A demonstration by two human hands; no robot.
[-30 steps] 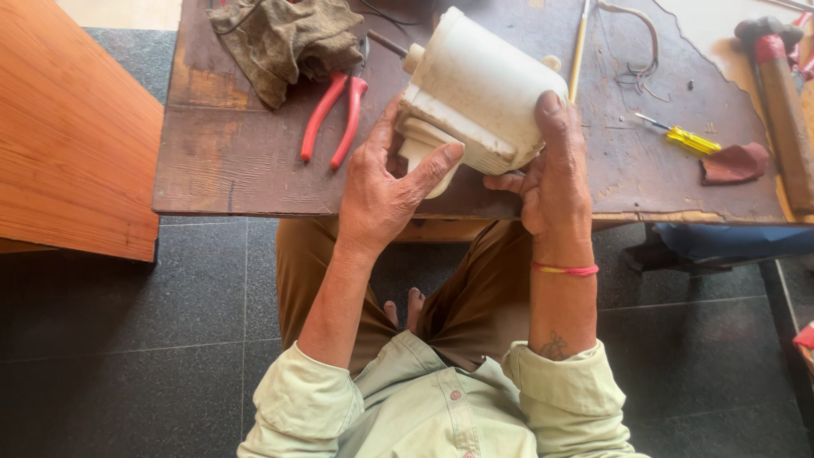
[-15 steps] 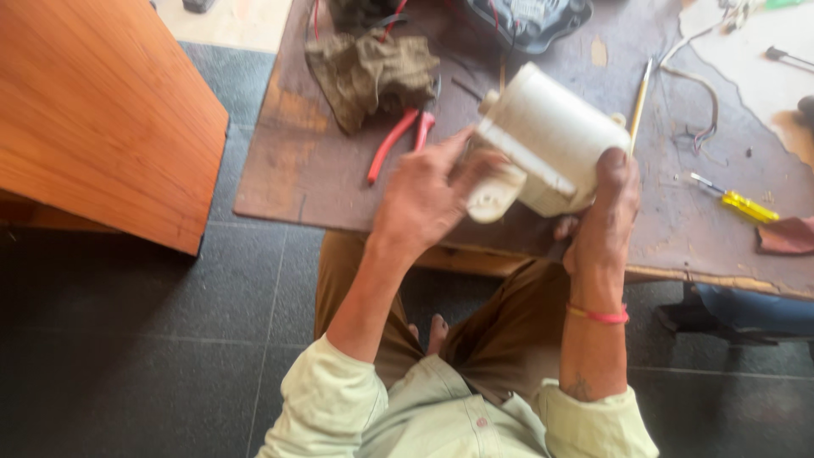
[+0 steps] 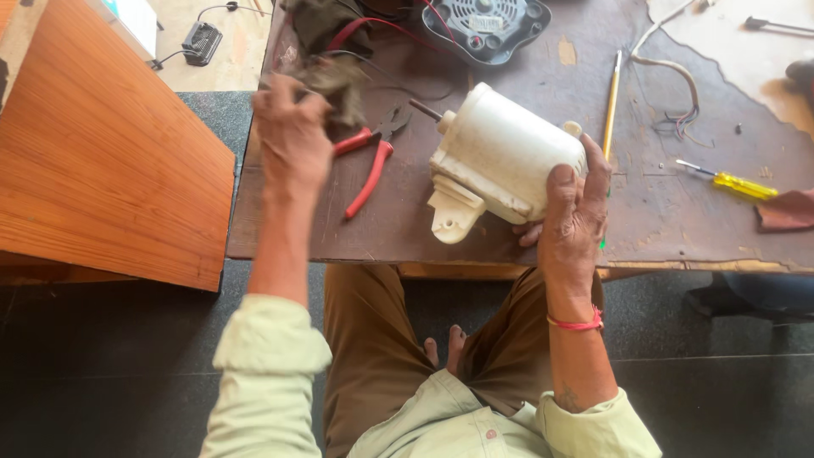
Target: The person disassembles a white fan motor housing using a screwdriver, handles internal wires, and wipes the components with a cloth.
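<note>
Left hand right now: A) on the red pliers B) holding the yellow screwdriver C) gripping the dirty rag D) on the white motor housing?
C: the left hand closes around the dirty rag above the red pliers, while the right hand alone holds the white motor housing.

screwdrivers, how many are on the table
3: a yellow-handled screwdriver right of the right hand, a long thin yellow one behind the white motor, a dark one top right; clutter may hide others.
</note>
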